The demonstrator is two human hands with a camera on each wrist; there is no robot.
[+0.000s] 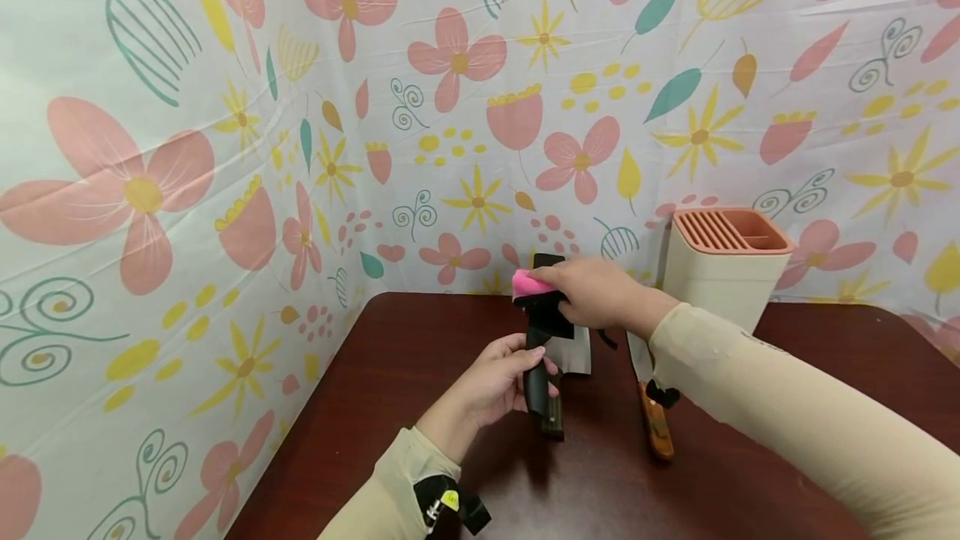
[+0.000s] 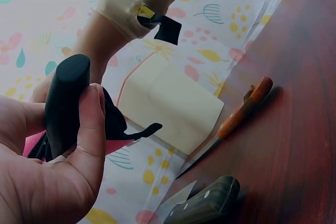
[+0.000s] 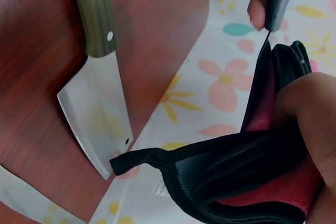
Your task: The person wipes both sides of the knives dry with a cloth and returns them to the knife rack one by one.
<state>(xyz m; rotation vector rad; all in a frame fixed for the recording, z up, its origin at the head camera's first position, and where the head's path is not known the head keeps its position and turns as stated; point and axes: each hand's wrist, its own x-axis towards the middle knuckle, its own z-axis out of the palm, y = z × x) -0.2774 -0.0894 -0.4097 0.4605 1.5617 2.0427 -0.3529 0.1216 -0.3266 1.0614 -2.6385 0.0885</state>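
My left hand (image 1: 487,382) grips the black handle (image 1: 536,390) of a knife above the table, its dark, broad blade (image 1: 549,260) pointing away. With my right hand (image 1: 600,294) I hold a pink cloth with black edging (image 1: 528,283), folded around the blade. The right wrist view shows the cloth's reddish inner side and a loose black strap (image 3: 137,160); the cloth hides much of the blade. Below lies a cleaver (image 3: 102,108) with a greenish-brown riveted handle (image 3: 97,14). A knife with an orange-brown wooden handle (image 1: 657,427) lies to its right, under my right forearm.
A cream knife block (image 1: 720,290) with an orange slotted top stands at the back right of the dark red-brown table (image 1: 360,407). Flower-printed sheeting (image 1: 465,148) hangs behind the table and along its left side.
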